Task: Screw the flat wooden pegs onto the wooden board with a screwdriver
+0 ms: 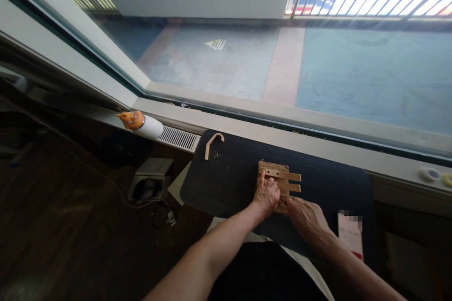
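Observation:
A small wooden board (286,168) lies on the dark tabletop, with light wooden strips (294,177) across it that jut out past its right edge. Two dark holes or spots show in the upper strip. My left hand (267,196) presses on the board's left part, one finger stretched forward and the others bent against the wood. Beside it, my right hand (307,215) is closed at the board's lower right. A thin dark tool (283,201) shows at its fingertips, pointing towards the wood; its handle is hidden in the fist, so the kind is unclear.
A hooked wooden piece (209,146) and small bits (216,155) lie on the table's (328,188) far left. A phone (350,235) rests near the right edge. Beyond stand a white bottle-like object with an orange top (134,121) and the window sill (247,136).

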A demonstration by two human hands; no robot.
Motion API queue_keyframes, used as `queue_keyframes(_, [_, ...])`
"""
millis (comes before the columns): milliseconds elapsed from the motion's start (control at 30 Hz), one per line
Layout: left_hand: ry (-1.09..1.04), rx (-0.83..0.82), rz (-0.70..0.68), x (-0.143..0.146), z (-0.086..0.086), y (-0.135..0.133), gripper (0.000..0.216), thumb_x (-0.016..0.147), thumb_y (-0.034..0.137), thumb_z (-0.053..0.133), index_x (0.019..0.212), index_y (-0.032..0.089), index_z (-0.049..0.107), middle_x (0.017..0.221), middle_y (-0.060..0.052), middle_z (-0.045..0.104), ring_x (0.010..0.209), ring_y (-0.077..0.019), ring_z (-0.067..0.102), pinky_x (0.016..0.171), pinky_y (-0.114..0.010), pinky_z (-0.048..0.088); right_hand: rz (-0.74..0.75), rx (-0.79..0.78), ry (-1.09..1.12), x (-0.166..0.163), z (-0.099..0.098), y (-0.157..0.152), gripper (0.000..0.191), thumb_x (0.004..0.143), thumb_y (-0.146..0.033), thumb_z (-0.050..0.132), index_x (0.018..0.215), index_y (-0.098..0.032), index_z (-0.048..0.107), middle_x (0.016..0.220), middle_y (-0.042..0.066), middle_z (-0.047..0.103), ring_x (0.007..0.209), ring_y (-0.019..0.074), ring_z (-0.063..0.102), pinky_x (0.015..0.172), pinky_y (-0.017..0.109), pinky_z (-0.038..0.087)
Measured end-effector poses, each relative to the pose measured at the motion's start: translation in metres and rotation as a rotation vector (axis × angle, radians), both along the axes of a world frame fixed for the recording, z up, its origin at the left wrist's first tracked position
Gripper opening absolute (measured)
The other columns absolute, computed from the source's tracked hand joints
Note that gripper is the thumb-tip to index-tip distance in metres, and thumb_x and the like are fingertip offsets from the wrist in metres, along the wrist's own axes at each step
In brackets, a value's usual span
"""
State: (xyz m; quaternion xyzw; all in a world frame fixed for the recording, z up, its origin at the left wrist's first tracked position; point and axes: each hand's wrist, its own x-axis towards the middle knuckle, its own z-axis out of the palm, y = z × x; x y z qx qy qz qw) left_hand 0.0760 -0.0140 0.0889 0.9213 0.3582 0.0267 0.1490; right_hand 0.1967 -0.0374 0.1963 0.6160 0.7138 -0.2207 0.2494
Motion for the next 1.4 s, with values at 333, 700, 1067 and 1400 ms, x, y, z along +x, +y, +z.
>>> queue_keyframes(333, [0.032,0.026,0.043,-0.006,-0.006,-0.003,0.017,0.089,0.019,0.052,0.087,0.015,0.069,0.097,-0.008,0.062,0.108,-0.0257,0.050,0.112,-0.060,0.019,-0.028,-0.021,0.004,0.001,-0.001,0.005,0.027,0.090,-0.016,0.042,0.088,-0.015,0.069,0.084,0.013,0.074,0.082,0.0244,0.071,0.065,0.028,0.047])
queue_keyframes(700, [0.032,0.033,0.063,-0.004,-0.010,-0.004,0.015,0.086,0.021,0.056,0.087,0.015,0.070,0.090,-0.007,0.064,0.106,-0.0255,0.051,0.114,-0.058,0.015,-0.008,0.006,0.057,-0.001,-0.001,0.004,0.028,0.089,-0.009,0.038,0.095,-0.017,0.065,0.087,0.009,0.073,0.083,0.0237,0.070,0.063,0.029,0.045])
queue_keyframes(1067, [0.038,0.043,0.063,-0.002,-0.008,-0.004,0.018,0.087,0.020,0.053,0.085,0.013,0.069,0.089,-0.009,0.064,0.103,-0.0276,0.052,0.111,-0.061,0.019,-0.051,0.071,0.104,0.008,-0.004,-0.008,0.026,0.092,-0.024,0.042,0.085,-0.018,0.067,0.086,0.007,0.072,0.079,0.0208,0.070,0.066,0.028,0.048])
queue_keyframes(1400, [-0.211,-0.179,0.465,-0.053,0.025,-0.024,0.036,0.075,0.028,0.068,0.108,0.022,0.055,0.112,-0.005,0.057,0.115,-0.0237,0.047,0.111,-0.046,0.026,-0.092,0.277,0.306,0.026,-0.029,-0.032,0.023,0.090,-0.021,0.045,0.098,-0.021,0.066,0.108,0.006,0.068,0.086,0.0181,0.069,0.072,0.028,0.052])
